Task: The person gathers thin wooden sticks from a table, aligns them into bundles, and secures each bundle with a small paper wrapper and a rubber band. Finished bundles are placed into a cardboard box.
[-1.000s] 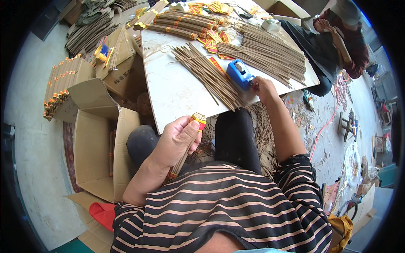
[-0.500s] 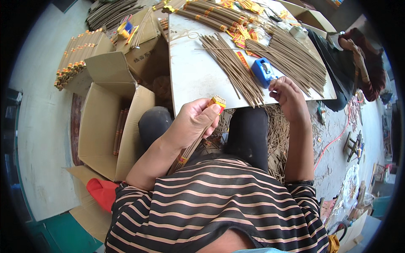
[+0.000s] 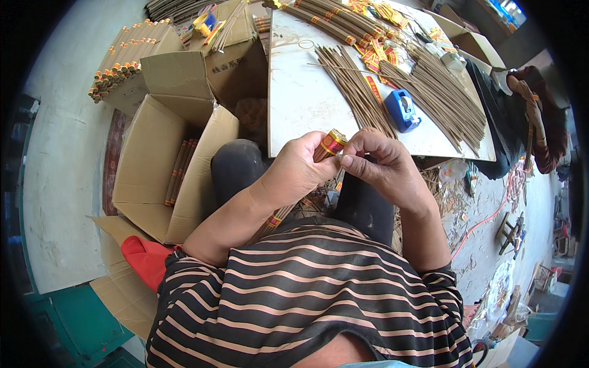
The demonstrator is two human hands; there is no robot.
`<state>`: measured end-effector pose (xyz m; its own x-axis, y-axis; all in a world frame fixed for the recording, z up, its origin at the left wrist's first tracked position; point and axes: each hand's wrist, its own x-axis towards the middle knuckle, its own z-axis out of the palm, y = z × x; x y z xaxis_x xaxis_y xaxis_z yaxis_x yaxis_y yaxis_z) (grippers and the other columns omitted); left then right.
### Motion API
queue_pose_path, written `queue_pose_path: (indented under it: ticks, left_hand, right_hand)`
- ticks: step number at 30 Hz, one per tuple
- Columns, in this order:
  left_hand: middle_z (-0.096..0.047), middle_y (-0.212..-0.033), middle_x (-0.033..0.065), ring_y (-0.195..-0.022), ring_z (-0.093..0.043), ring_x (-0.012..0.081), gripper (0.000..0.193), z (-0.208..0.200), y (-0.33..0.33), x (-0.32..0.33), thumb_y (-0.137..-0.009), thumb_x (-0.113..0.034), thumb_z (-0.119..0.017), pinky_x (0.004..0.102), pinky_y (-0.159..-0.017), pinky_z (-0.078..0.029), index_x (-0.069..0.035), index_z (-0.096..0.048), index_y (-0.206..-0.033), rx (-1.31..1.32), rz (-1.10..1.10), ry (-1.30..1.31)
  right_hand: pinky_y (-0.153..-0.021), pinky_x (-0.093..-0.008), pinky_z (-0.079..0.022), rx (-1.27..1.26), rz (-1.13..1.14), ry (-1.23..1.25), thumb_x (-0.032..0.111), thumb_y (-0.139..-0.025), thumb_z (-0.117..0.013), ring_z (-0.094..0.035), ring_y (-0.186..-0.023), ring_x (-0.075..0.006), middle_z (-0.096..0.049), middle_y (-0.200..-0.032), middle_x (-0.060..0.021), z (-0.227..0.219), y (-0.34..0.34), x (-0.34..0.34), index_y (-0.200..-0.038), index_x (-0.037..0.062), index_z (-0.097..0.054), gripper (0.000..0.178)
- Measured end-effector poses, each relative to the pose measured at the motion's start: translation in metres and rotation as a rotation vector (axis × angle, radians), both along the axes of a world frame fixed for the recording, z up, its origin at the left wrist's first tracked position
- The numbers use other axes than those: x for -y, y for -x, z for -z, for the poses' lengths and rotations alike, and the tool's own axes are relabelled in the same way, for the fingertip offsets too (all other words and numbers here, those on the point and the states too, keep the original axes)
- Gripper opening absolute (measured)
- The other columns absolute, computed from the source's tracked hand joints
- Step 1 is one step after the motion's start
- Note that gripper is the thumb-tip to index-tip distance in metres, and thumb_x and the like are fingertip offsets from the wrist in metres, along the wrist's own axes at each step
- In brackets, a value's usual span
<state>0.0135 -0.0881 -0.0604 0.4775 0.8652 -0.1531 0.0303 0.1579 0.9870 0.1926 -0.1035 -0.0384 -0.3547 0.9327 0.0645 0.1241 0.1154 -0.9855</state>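
Observation:
My left hand (image 3: 302, 164) is wrapped round a bundle of brown incense sticks (image 3: 273, 221), its upper end circled by a red and yellow paper band (image 3: 333, 142). The bundle slants down toward my striped shirt, where another label shows. Beside that band my right hand (image 3: 385, 164) pinches a small pale piece of tape, mostly hidden by thumb and forefinger. On the white table stands a blue tape dispenser (image 3: 402, 110), with loose incense sticks (image 3: 356, 86) to its left and a larger spread of sticks (image 3: 438, 92) to its right.
Finished bundles (image 3: 325, 21) and labels (image 3: 374, 58) lie on the far part of the white table (image 3: 294, 92). An open cardboard box (image 3: 144, 178) holding bundles stands at my left. More bundles (image 3: 126, 58) are stacked behind it. Another person (image 3: 534, 104) sits at the right.
My right hand has come from beside the tape dispenser to the banded end of the bundle. My left hand has brought the bundle slightly right. The view has shifted a little.

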Motion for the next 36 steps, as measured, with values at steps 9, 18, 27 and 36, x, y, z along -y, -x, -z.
queue_pose_path:
  ticks: [9,18,27,36]
  left_hand:
    - [-0.053,-0.071,-0.0003,-0.06,-0.046,0.0044,0.021,0.004,-0.002,-0.001,-0.084,-0.014,-0.063,0.0201,-0.053,-0.04,0.0,-0.053,-0.096,-0.056,-0.011,-0.054]
    - [-0.05,-0.07,-0.0032,-0.057,-0.044,0.0026,0.02,0.011,-0.003,-0.002,-0.086,-0.012,-0.06,0.0181,-0.049,-0.038,0.0,-0.053,-0.1,-0.101,-0.021,-0.077]
    - [-0.06,-0.076,0.0098,-0.071,-0.054,0.0112,0.024,0.01,-0.003,-0.001,-0.082,-0.013,-0.06,0.0267,-0.065,-0.047,0.005,-0.054,-0.096,-0.064,-0.013,-0.117]
    - [-0.053,-0.072,0.0006,-0.059,-0.047,0.0047,0.025,-0.002,0.003,0.001,-0.085,-0.011,-0.059,0.0196,-0.052,-0.04,0.004,-0.053,-0.104,-0.019,-0.004,-0.013]
  right_hand:
    - [-0.067,-0.0223,-0.04,0.144,0.019,-0.047,0.013,-0.083,-0.065,-0.048,-0.074,-0.0077,-0.053,-0.077,0.0003,-0.004,0.003,-0.002,-0.083,0.0015,-0.061,0.013]
    - [-0.063,-0.0224,-0.039,0.307,0.135,-0.144,0.013,-0.083,-0.065,-0.047,-0.071,-0.0076,-0.053,-0.076,-0.0005,-0.004,0.009,0.001,-0.082,-0.0008,-0.059,0.015]
    - [-0.06,-0.0255,-0.044,0.244,0.154,0.017,0.012,-0.081,-0.066,-0.052,-0.068,-0.0119,-0.056,-0.074,-0.0062,-0.005,0.005,0.001,-0.082,-0.0026,-0.06,0.015]
    - [-0.057,-0.0184,-0.037,0.394,0.194,0.018,0.014,-0.084,-0.065,-0.046,-0.066,-0.0026,-0.056,-0.071,0.0026,0.003,0.0,-0.002,-0.083,-0.0002,-0.059,0.016]
